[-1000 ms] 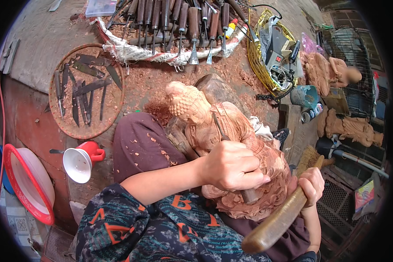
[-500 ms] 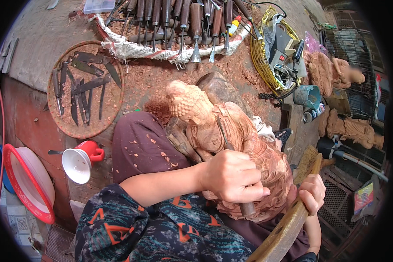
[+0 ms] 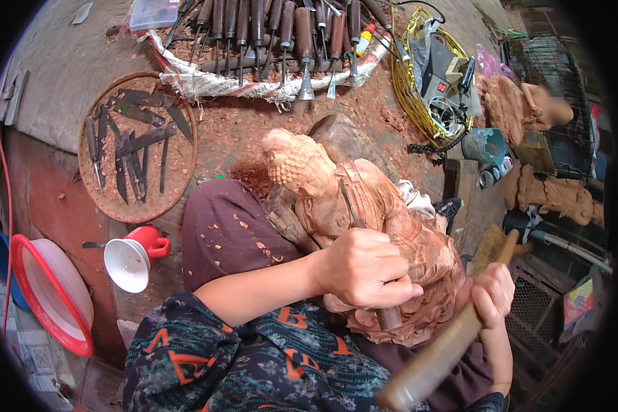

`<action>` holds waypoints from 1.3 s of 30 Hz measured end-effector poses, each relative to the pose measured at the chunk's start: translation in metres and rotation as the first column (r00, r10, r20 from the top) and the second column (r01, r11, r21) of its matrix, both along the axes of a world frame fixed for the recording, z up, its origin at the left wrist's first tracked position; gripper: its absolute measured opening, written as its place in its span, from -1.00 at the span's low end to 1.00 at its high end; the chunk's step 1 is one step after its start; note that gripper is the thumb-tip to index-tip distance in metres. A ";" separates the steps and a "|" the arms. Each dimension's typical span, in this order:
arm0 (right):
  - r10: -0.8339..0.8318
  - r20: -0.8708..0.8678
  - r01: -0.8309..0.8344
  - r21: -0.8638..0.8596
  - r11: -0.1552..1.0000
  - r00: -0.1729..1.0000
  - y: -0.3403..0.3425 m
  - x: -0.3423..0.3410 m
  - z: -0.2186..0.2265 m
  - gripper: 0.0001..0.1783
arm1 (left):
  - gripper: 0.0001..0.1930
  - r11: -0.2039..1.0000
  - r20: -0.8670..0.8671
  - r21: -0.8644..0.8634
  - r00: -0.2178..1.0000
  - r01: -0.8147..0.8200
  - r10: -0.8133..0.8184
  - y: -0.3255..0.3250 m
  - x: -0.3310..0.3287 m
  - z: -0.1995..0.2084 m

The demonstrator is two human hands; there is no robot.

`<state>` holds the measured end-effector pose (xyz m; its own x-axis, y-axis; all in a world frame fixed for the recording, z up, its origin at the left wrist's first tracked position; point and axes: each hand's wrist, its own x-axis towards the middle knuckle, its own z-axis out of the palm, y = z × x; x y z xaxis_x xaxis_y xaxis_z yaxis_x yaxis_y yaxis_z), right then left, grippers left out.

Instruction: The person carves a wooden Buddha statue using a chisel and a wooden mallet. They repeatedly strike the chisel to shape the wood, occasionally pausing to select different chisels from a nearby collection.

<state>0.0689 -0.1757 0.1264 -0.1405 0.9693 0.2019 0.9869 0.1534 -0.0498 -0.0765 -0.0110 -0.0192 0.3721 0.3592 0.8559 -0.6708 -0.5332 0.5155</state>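
Note:
A carved wooden figure (image 3: pixel 384 189) with a knobbly, curled-hair head lies tilted across my lap, its carved folds towards me. My left hand (image 3: pixel 372 269) is closed round the handle of a chisel (image 3: pixel 350 204). The thin dark blade reaches up to the figure's chest, and the handle's butt shows below my fist. On the right, my right hand (image 3: pixel 493 296) grips a wooden mallet (image 3: pixel 434 358) by its narrow end. The thick end, smeared by motion, points down-left, apart from the chisel butt.
Several wood-handled chisels (image 3: pixel 304 41) lie in a row on a white sack at the back. A round basket (image 3: pixel 89 189) of metal blades is at left, near a red-and-white mug (image 3: pixel 127 264) and basins (image 3: pixel 82 302). Carved figures (image 3: pixel 556 196), a blue-green pot (image 3: pixel 484 146) and cables (image 3: pixel 399 75) stand right.
The mallet in my right hand has swung, its thick end shifting slightly left and up. My left hand and the chisel hold their place on the figure. The whole view has shifted slightly.

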 end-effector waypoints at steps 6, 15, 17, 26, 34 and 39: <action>-0.019 0.018 0.020 -0.087 0.996 1.000 -0.001 0.005 0.003 -0.63 | -0.65 0.999 -0.046 0.015 0.999 -0.029 0.029 -0.001 0.001 -0.001; -0.031 0.045 0.037 -0.131 0.991 0.998 -0.002 0.006 0.001 -0.64 | -0.67 0.996 -0.070 0.072 0.996 -0.048 0.053 -0.009 0.003 -0.005; 0.009 0.025 -0.008 -0.057 0.998 1.000 -0.008 0.009 -0.006 -0.63 | -0.68 0.995 -0.069 0.081 0.996 -0.053 0.059 -0.009 0.003 -0.007; 0.045 0.071 -0.043 -0.028 0.999 0.996 -0.011 0.010 -0.002 -0.62 | -0.69 0.984 -0.071 0.137 0.989 -0.115 0.126 -0.016 0.008 -0.012; 0.021 0.144 -0.004 -0.120 0.993 0.989 -0.012 0.011 -0.004 -0.66 | -0.69 0.978 -0.095 0.153 0.983 -0.143 0.159 -0.017 0.009 -0.014; 0.057 0.073 -0.059 0.027 0.998 0.996 -0.022 0.018 -0.011 -0.62 | -0.72 0.975 -0.070 0.157 0.983 -0.160 0.172 -0.015 0.009 -0.013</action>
<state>0.0868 -0.1980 0.1152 -0.2113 0.9529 0.2174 0.9772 0.2106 0.0265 -0.0674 -0.0262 -0.0323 0.3897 0.2916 0.8736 -0.5251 -0.7089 0.4709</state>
